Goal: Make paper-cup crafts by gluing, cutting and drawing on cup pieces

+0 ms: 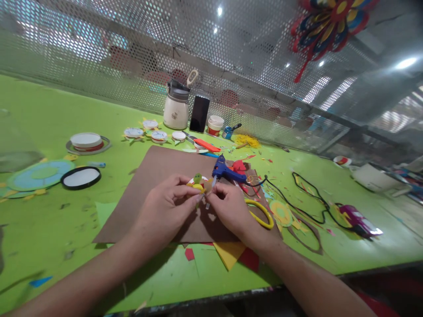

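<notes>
My left hand (170, 200) pinches a small round paper craft piece (198, 186) with yellow and green parts and a white edge. Against its right side my right hand (228, 204) is closed, thumb and fingertip together; what lies between them is too small to make out. Just beyond the right hand a blue hot glue gun (224, 171) rests with its nozzle toward my fingers. Both hands are over a brown cardboard sheet (139, 193). Yellow scissor handles (261, 213) show beside my right wrist.
Behind the cardboard stand a white jug (176, 108), a dark phone (199, 113) and paper cups (215, 125). Small round discs (159, 137) and an orange cutter (206, 145) lie nearby. A black cord (280, 191) runs right to a purple device (358, 220). Paper scraps are scattered around.
</notes>
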{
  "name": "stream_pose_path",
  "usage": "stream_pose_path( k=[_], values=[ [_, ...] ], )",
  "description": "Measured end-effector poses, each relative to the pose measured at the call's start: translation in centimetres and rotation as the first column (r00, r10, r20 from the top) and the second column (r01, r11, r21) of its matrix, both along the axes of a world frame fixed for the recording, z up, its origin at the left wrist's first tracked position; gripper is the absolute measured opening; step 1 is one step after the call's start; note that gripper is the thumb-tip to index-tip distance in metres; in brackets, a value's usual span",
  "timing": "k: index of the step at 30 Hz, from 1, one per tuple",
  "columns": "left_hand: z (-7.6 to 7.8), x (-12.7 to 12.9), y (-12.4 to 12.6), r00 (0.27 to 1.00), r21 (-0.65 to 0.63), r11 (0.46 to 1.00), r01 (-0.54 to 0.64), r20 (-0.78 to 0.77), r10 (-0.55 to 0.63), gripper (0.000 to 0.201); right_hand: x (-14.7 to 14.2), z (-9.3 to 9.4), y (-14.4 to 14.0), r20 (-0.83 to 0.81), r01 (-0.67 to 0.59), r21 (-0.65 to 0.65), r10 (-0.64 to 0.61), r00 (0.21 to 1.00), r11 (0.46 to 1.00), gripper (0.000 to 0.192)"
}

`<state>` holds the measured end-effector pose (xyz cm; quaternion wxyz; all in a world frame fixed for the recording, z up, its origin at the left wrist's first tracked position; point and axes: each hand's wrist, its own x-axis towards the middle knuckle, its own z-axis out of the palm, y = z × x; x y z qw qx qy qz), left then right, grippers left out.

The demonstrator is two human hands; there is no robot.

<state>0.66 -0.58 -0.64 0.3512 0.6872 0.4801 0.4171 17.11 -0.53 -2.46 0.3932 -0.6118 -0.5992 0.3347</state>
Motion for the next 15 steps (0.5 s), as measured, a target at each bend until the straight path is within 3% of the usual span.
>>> stream_pose_path(
  k=[7, 15],
  values=[
    [0.1, -0.1, 0.1, 1.000, -0.018, 1.000, -0.004, -0.008, 0.004, 0.018, 0.3, 1.1, -0.3, -0.110, -0.019, -0.041, 0.015, 0.994, 0.999, 0.016],
    [0.6, -0.3, 0.3, 0.992, -0.107, 0.994, 0.011, 0.130, 0.003, 0.017, 2.0, 2.0, -0.3, -0.204, 0.044, -0.012, -0.046, 0.978, 0.999, 0.019]
  ],
)
